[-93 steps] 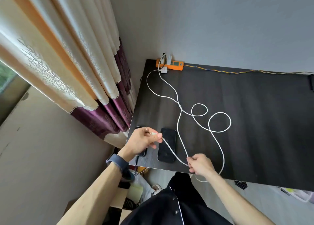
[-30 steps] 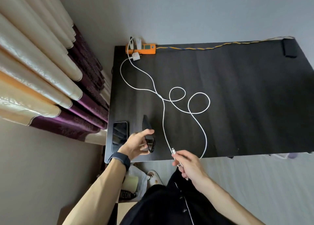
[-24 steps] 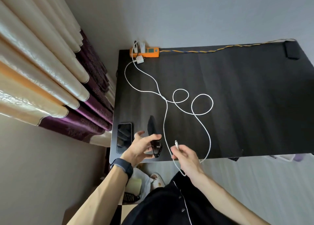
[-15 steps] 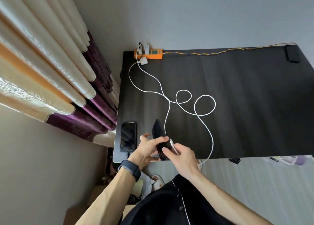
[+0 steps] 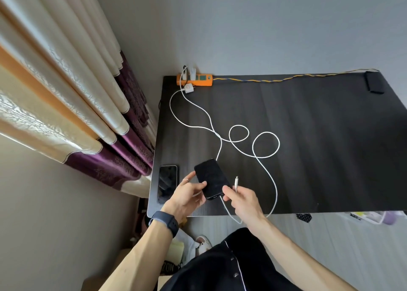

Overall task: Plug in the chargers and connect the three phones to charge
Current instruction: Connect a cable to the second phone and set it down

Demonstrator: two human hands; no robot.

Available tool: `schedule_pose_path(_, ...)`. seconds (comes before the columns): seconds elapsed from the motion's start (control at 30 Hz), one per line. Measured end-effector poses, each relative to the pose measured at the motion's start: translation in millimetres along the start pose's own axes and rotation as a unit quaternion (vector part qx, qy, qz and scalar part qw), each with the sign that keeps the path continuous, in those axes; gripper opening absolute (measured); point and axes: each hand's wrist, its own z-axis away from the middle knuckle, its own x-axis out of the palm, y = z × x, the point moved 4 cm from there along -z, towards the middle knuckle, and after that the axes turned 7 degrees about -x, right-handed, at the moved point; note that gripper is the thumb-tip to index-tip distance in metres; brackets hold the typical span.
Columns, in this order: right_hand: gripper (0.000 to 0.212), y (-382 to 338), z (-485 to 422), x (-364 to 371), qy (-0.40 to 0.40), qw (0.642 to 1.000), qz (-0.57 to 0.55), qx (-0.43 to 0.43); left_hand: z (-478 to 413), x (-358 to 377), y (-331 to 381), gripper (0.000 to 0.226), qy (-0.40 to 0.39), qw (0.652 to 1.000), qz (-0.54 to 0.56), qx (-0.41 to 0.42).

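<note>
gripping a dark phone (image 5: 211, 178) between thumb and fingers, left hand (image 5: 187, 197); right hand (image 5: 241, 199) pinches white cable (image 5: 265, 156), connector (image 5: 236, 179) just above its fingertips.

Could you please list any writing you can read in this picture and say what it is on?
"ZON": white letters on a dark item on the floor; the rest of the word is hidden.
Green panel on the orange power strip: markings too small to read.
Nothing else is legible.
</note>
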Motion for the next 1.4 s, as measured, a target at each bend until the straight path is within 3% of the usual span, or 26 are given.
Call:
schedule_pose_path(0.27, 0.053, -9.0, 7.3, -2.0, -0.003, 0.999, 0.049, 0.011, 6.5, -4.1, 8.7, 0.059, 0.027, 0.999, -0.027, 0.014)
schedule_pose_path(0.47, 0.054, -38.7, 36.5, -17.1, -0.057, 0.98, -0.175, 0.081, 13.6, -16.8, 31.1, 0.064, 0.021, 0.999, -0.017, 0.042)
schedule_pose_path(0.73, 0.054, -121.3, 69.8, -42.9, -0.169, 0.936, -0.296, 0.086, 24.7, -14.7, 57.5, 0.061, 0.001, 0.997, -0.004, 0.071)
schedule_pose_path(0.8, 0.054, -120.4, 62.0, -40.4, -0.167, 0.945, -0.274, 0.065, 25.9, -11.9, 59.8, 0.062, 0.002, 0.997, 0.001, 0.074)
schedule_pose_path(0.9, 0.052, -93.1, 35.5, -30.7, -0.095, 0.987, -0.13, 0.022, 27.1, -6.0, 58.9, 0.06, -0.007, 0.997, -0.005, 0.076)
schedule_pose_path(1.03, 0.04, -56.9, 14.1, -11.3, -0.064, 0.998, 0.02, 0.013, 29.7, 1.9, 53.2, 0.055, -0.01, 0.997, -0.022, 0.076)
schedule_pose_path(1.17, 0.022, -44.4, 16.0, 1.3, -0.04, 0.999, 0.017, -0.027, 29.1, 6.3, 43.5, 0.058, -0.002, 0.997, -0.008, 0.072)
schedule_pose_path(1.4, 0.017, -41.7, 27.1, 8.8, -0.033, 0.997, -0.03, -0.06, 27.2, 4.3, 27.4, 0.062, 0.025, 0.997, 0.049, 0.051)
